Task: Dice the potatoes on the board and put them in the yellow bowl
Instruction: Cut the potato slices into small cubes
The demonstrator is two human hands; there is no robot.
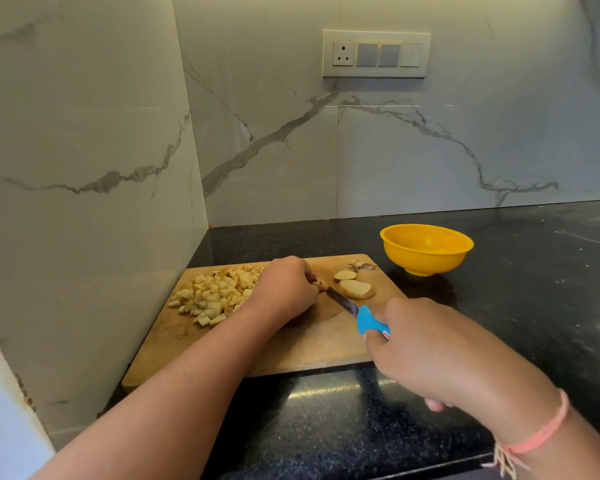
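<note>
left hand [284,289] hides most of potato piece [321,284].

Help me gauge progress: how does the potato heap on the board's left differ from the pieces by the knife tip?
The diced heap is many small cubes; the slices are two flat pieces, undiced. The heap lies left of the left hand, which pinches a potato end; the slices lie right, by the knife the right hand grips. Both rest on the cutting board, neither in the yellow bowl.
</note>
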